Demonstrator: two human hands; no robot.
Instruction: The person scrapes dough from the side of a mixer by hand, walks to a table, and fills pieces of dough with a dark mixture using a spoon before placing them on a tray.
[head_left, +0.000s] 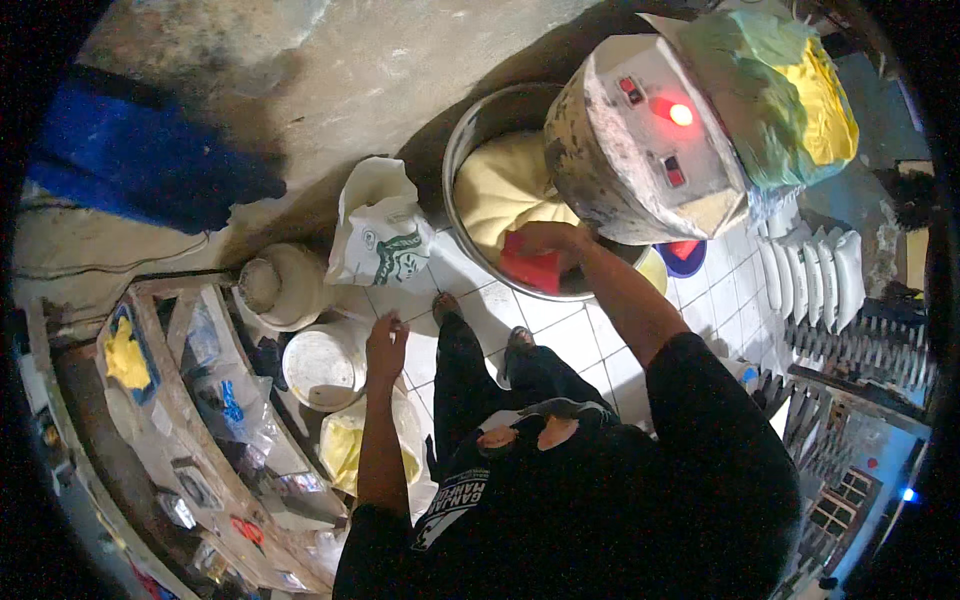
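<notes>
"What's the shirt like?"

"A loose black cloth T-shirt (640,490) with short sleeves; the right sleeve (725,400) is wide and plain."

"Any markings?"

"White block lettering (462,500) on the front, next to a grey-and-brown printed picture with rounded shapes (557,431)."

"And the arms?"

"Bare below the sleeves, down to the left hand (385,347) and right hand (550,240)."

"Lower down?"

"Long black trousers (465,370) and dark footwear (520,340), its details too small to tell."

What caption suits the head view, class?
Right hand holds red object over metal basin of pale material; left hand empty.
</notes>
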